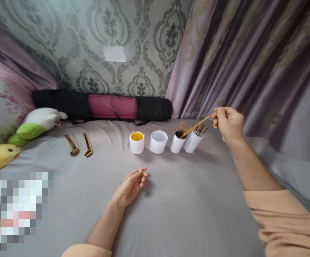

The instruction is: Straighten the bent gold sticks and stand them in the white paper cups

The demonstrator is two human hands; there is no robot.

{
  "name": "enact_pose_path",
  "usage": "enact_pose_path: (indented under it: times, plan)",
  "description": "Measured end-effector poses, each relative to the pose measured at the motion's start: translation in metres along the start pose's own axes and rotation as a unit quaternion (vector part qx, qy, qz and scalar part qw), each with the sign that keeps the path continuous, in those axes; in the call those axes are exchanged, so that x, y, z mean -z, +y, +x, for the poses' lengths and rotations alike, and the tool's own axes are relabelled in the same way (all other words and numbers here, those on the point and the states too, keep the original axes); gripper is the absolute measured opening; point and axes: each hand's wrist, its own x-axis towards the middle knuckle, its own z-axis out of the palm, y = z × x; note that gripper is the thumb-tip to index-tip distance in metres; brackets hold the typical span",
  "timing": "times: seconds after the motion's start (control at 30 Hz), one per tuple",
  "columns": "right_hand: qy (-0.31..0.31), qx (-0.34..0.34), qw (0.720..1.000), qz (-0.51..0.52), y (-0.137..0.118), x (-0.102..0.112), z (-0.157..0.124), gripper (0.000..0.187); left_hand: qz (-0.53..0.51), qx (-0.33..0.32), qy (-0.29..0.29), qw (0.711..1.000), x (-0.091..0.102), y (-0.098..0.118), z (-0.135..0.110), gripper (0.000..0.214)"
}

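Several white cups stand in a row on the grey sheet (187,200). The leftmost cup (137,142) has a yellow inside, the second cup (158,141) looks hollow and white. The third cup (177,142) and the fourth cup (193,140) hold thin golden-brown sticks. My right hand (228,123) is raised to the right of the cups and pinches a long golden stick (197,125) whose lower end reaches the third cup's mouth. My left hand (132,185) rests on the sheet in front of the cups, fingers loosely curled, holding nothing.
Two pairs of golden tongs (75,144) (87,145) lie on the sheet at the left. A black and maroon roll bag (103,106) lies along the patterned wall. Plush toys (37,123) sit at the far left. Purple curtains (251,64) hang at the right.
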Motion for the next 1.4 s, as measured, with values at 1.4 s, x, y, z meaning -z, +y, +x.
enact_pose_path:
  times: [1.4]
  plan:
    - [-0.132, 0.055, 0.947, -0.287, 0.053, -0.053, 0.007, 0.025, 0.007, -0.004, 0.001, 1.000, 0.004, 0.000, 0.003, 0.022]
